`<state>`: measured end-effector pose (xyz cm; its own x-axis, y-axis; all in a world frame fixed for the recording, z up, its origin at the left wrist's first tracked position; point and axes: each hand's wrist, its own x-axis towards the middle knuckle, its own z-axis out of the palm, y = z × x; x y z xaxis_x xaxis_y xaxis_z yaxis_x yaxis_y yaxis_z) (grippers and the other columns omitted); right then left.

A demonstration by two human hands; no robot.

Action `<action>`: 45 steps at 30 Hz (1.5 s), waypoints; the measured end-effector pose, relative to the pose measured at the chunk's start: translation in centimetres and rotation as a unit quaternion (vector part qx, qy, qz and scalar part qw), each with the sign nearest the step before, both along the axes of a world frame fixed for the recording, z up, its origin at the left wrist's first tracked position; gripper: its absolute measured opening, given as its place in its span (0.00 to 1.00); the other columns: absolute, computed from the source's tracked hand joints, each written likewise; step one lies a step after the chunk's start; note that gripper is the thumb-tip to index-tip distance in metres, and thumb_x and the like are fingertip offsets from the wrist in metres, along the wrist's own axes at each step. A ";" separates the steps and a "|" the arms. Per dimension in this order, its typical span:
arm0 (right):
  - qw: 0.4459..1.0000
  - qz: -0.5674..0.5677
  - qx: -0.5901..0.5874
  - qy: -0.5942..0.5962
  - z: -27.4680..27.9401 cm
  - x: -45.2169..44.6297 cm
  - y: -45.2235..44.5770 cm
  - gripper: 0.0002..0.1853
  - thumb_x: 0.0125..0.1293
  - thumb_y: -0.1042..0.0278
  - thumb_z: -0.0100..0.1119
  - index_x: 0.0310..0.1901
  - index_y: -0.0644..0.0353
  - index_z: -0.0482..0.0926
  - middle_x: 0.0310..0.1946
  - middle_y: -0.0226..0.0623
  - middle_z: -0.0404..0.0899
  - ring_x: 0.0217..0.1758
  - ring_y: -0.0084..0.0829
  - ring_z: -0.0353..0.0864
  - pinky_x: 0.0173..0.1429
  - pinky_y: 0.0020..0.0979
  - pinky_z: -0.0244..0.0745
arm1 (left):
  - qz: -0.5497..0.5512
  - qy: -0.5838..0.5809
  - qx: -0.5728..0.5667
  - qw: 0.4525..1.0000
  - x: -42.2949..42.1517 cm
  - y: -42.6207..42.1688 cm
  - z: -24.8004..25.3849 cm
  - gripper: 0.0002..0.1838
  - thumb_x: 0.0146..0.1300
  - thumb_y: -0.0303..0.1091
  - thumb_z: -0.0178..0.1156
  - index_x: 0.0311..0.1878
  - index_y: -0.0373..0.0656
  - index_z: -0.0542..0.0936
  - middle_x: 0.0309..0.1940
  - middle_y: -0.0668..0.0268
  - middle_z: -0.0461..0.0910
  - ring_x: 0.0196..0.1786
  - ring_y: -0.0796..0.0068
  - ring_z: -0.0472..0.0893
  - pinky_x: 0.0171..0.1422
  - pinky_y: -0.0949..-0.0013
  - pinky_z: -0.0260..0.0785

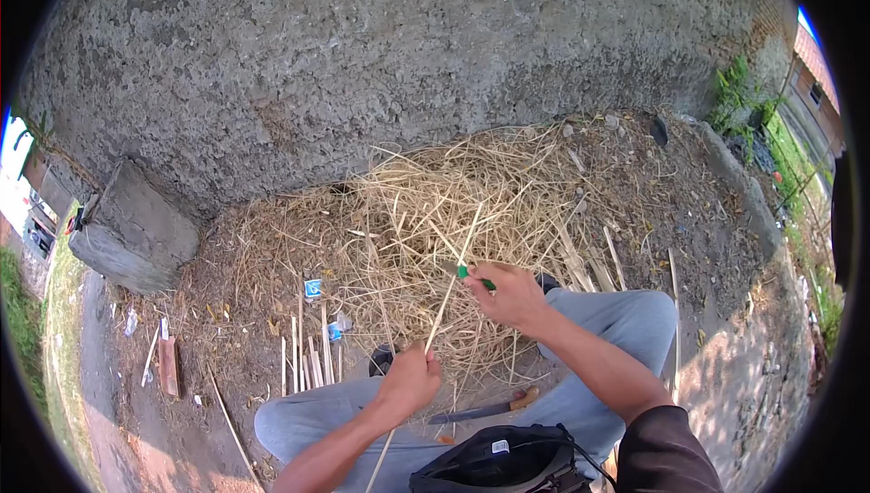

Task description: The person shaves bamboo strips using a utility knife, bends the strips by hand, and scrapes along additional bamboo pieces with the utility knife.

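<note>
My left hand (pixel 410 381) is closed around a long, thin bamboo strip (pixel 441 310), which runs up and away from me and also trails down past my wrist. My right hand (pixel 509 297) grips a small knife with a green handle (pixel 488 285). Its short blade (pixel 449 268) lies across the strip, seemingly touching it. Beneath both hands spreads a heap of pale bamboo shavings (pixel 453 212). Between my legs, a larger knife with a wooden handle (pixel 524 399) rests on the ground.
A rough wall (pixel 408 49) rises behind the shavings, with a concrete block (pixel 136 230) at left. Several split bamboo pieces (pixel 315 362) lie near my left knee. A black bag (pixel 498 466) sits at my lap, and a reddish-brown piece (pixel 169 366) lies farther left.
</note>
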<state>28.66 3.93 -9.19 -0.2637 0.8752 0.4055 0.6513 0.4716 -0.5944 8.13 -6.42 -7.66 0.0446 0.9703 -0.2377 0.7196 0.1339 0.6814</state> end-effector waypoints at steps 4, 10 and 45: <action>0.985 -0.149 -0.091 -0.016 -1.1 6.4 6.1 0.11 0.68 0.59 0.61 0.39 0.58 0.81 0.19 0.44 0.79 0.19 0.44 0.79 0.25 0.41 0.71 | -0.053 -0.010 -0.052 0.997 -0.5 -2.2 1.7 0.10 0.64 0.33 0.55 0.38 0.33 0.72 0.29 0.40 0.79 0.35 0.40 0.81 0.39 0.49 0.71; 0.958 -0.150 -0.134 0.204 -2.4 5.8 6.1 0.14 0.71 0.61 0.57 0.38 0.67 0.78 0.20 0.33 0.77 0.22 0.20 0.70 0.28 0.31 0.66 | -0.052 -0.110 -0.034 0.992 -2.8 -0.1 1.3 0.14 0.65 0.34 0.59 0.29 0.39 0.66 0.19 0.61 0.70 0.23 0.69 0.70 0.29 0.63 0.63; 0.967 0.160 0.049 0.194 7.3 1.8 0.5 0.08 0.57 0.73 0.71 0.33 0.67 0.83 0.27 0.39 0.80 0.26 0.33 0.79 0.29 0.32 0.71 | 0.009 0.409 0.588 0.698 0.5 4.7 17.8 0.21 0.63 0.30 0.63 0.59 0.43 0.72 0.56 0.56 0.75 0.66 0.57 0.71 0.72 0.53 0.56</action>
<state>30.45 4.47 -1.85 -0.3253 0.7271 0.6045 0.1996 0.6777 -0.7077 8.66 -1.70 10.12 0.3459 0.5139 0.7850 0.9376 -0.1572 -0.3102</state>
